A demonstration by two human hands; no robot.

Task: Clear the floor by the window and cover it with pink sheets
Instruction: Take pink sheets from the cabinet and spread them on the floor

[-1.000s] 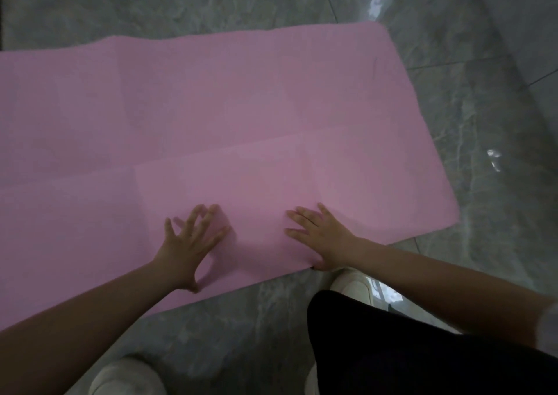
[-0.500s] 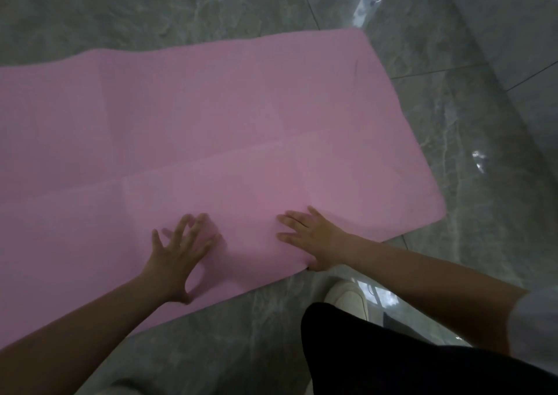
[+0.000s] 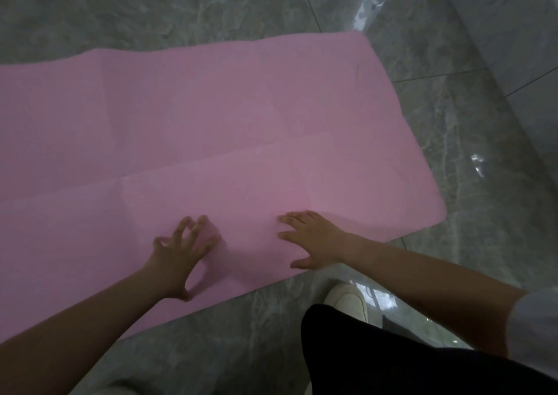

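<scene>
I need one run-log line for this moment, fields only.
stage: smoothing | left hand: open on pink sheet | right hand: flat on it | sheet: spread on floor

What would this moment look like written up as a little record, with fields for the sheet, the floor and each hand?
sheet: one pink sheet, spread flat on the floor, fold creases showing, left end runs out of view
floor: grey marbled tiles, glossy, bare around the sheet
left hand: on the sheet near its close edge, fingers spread and slightly bent
right hand: palm down on the sheet, fingers pointing left
holding: neither hand grips anything
also in view: a pale shoe just off the sheet's close edge
</scene>
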